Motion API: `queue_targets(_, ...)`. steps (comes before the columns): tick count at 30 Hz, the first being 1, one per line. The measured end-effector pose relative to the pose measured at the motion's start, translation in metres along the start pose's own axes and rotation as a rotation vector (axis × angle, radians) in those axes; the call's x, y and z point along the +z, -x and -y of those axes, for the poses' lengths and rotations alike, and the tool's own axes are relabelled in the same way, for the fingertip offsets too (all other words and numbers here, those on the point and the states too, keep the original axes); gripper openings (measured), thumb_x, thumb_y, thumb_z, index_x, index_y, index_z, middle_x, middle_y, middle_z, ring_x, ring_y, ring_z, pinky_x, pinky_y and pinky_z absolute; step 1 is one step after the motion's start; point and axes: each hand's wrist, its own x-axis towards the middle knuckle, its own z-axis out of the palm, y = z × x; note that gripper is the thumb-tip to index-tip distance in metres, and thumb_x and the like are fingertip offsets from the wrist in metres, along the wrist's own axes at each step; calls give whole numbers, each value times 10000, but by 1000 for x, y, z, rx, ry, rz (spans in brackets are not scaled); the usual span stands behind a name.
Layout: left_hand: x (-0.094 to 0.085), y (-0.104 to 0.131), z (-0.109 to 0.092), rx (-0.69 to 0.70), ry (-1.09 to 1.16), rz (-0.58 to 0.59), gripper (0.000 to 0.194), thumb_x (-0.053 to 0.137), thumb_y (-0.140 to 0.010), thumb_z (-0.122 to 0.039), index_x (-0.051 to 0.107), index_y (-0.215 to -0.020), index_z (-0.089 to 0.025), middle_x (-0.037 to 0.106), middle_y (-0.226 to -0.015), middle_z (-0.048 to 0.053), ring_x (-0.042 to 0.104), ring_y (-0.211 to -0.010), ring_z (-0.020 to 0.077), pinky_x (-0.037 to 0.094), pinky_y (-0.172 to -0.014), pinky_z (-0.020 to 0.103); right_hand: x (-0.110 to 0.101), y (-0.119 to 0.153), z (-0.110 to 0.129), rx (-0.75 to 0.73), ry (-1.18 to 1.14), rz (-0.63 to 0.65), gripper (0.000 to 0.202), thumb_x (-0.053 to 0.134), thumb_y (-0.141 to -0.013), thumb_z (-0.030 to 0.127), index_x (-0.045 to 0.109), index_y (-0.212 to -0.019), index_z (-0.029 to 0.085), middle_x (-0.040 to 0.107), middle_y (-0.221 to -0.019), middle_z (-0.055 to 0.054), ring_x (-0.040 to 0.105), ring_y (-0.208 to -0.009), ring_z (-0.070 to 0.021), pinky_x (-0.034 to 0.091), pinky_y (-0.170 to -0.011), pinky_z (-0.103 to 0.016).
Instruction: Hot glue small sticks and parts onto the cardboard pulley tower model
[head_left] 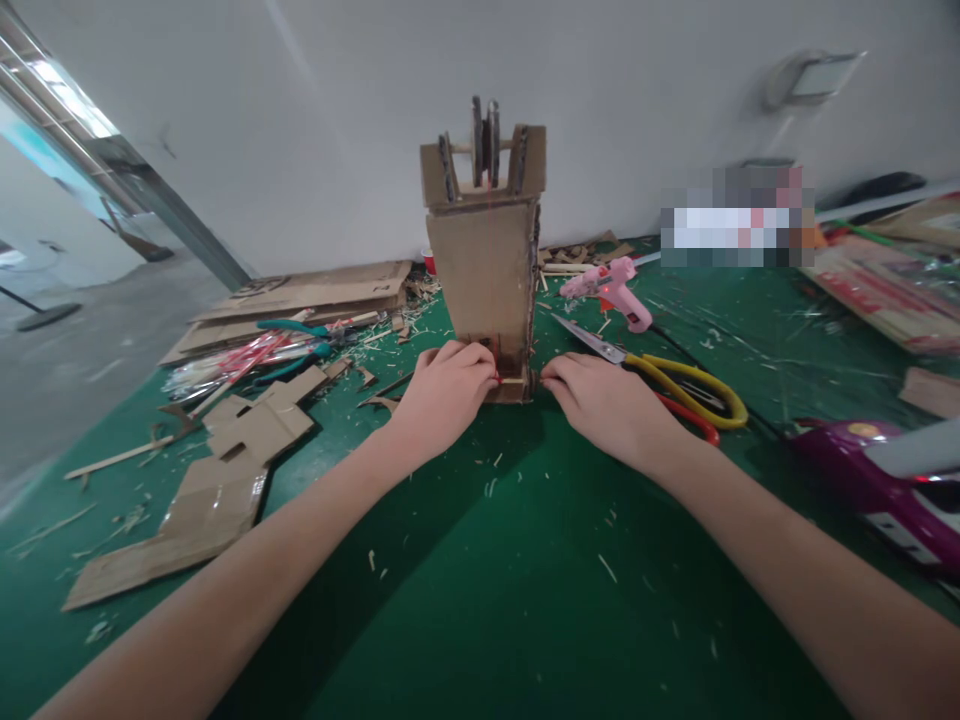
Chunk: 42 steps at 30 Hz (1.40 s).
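The left hand (450, 392) pinched red string (497, 377) at the cardboard tower (484, 270); the right hand (600, 400), fingertips together, was beside it; label (900, 536) unreadable

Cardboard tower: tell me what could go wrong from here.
The tall, narrow cardboard tower could tip if the left hand or right hand, both at its base, pushes hard. The scissors lie beside the right hand, so a careless move might scrape skin. The red string down the tower's front could snag.
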Motion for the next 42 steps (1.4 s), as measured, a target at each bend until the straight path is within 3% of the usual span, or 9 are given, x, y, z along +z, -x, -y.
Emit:
queue_targets(4, 1, 0, 1, 7, 2, 28, 327, 330, -978, -286, 628, -892, -181, 604, -1091, 42, 482, -1024, 219, 390, -872, 410, -1, 0, 0, 1, 14, 11, 270, 366, -952, 203, 629, -972, 145, 666, -1001, -94, 607, -965, -224, 448, -791, -328)
queue_targets(11, -7, -3, 9, -26, 281, 1, 276, 515, -886, -296, 618, -1113, -176, 562, -1167, 85, 537, -1062, 207, 450, -921, 368, -2, -2, -1, 2, 24, 25, 266, 371, -954, 226, 624, -981, 149, 669, -1003, -100, 608, -951, -224, 444, -783, -331)
queue_targets(19, -13, -7, 5, -188, 463, -64, 208, 475, -913, -291, 671, -908, -221, 695, -985, 3, 629, -871, 152, 485, -720, 260, -1, -1, -3, 1, 44, -1, 225, 398, -945, 216, 613, -971, 157, 658, -1009, -80, 608, -939, -216, 433, -748, -316)
queue_targets(25, -10, -5, 2, -180, 427, -95, 258, 418, -938, -310, 655, -914, -210, 705, -956, 3, 638, -839, 153, 475, -691, 267, 1, -2, -5, -16, 37, -23, 208, 404, -941, 222, 603, -951, 162, 655, -987, -71, 604, -912, -211, 416, -703, -305)
queue_targets(31, -5, -3, 9, 7, 236, 1, 358, 574, -836, -304, 572, -1165, -163, 594, -1141, 85, 541, -1066, 223, 444, -932, 373, 0, -1, -3, -18, 38, -32, 198, 406, -939, 212, 599, -944, 166, 657, -976, -65, 603, -906, -208, 401, -665, -297)
queue_targets(36, 0, -5, 6, -9, 153, 41, 128, 543, -859, -237, 623, -945, -188, 604, -1050, 48, 510, -1021, 217, 438, -890, 381, 2, -1, -3, -25, 41, -61, 188, 417, -933, 203, 602, -925, 171, 659, -955, -63, 602, -894, -205, 391, -635, -296)
queue_targets(42, 1, -5, -1, -38, 154, 14, 136, 508, -898, -238, 634, -869, -197, 639, -998, 14, 505, -990, 205, 408, -882, 371, 1, -1, -2, -29, 55, -56, 179, 422, -932, 191, 598, -927, 162, 655, -959, -55, 606, -904, -209, 399, -652, -301)
